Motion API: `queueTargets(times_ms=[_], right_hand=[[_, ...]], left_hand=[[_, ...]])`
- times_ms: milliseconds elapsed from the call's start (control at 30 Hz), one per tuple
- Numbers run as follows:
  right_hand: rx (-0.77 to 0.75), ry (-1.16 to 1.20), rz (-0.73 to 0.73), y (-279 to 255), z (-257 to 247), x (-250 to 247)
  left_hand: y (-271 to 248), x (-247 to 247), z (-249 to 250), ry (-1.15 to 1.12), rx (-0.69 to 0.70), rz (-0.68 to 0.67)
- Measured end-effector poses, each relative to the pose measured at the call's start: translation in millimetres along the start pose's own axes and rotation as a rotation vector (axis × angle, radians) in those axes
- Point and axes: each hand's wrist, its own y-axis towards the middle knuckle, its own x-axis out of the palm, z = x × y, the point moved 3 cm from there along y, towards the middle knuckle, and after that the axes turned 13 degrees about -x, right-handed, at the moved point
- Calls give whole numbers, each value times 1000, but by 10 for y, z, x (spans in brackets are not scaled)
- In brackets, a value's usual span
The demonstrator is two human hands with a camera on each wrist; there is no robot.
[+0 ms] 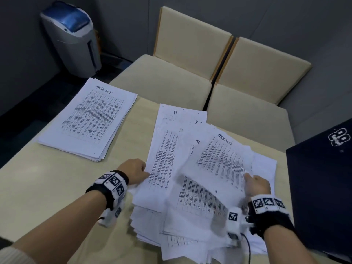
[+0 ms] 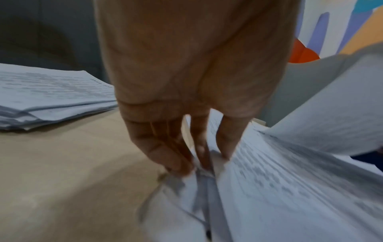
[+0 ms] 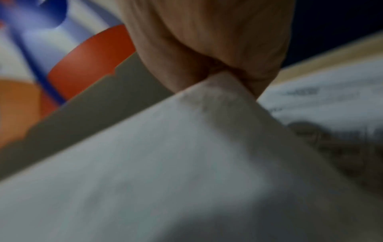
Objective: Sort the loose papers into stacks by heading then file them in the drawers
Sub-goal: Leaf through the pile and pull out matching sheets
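— How far are we getting?
— One "TASK LIST" stack (image 1: 89, 119) is sitting far left on the tabletop (image 1: 47, 187); the loose pile (image 1: 190, 216) is mostly unsorted.
— And the hands?
— Our right hand (image 1: 257, 185) is pinching a "TASK LIST" sheet (image 1: 221, 159); the left hand (image 1: 134, 171) fingers (image 2: 228, 140) are clamped on an "IT" sheet (image 1: 163, 149). We're seeing no drawers.

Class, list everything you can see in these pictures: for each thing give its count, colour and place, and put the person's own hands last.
Sorted stack: one, white sheets headed "TASK LIST", far left of the table.
Loose pile: one, white, many sheets, near middle of the table.
Lifted sheet: one, white, headed "TASK LIST", above the pile.
Table: one, light wood.
Chairs: two, cream, beyond the table.
Shredder: one, grey with blue top, far left corner.
Dark item: one, navy with white "88", right edge.
Left hand: one, pinching sheets at the pile's left edge.
Right hand: one, pinching the lifted sheet.
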Motion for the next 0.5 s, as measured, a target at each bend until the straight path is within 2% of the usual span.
queueTargets(times_ms=[67,133,267,367,500], right_hand=[[-35,-53,-20,3,29,92],[-19,-46,-103,-75,29,229],[91,122,-175,-275,-11,469],[-7,133,-146,-455,-118,628],[-48,231,-160,-586,-178,801]], left_hand=[[-8,24,4,-83,-5,155],[-13,76,47,-138,-24,228],[-31,250,222,-77,-56,209],[-43,384,340,32,-53,221],[-69,417,429,7,-71,199]])
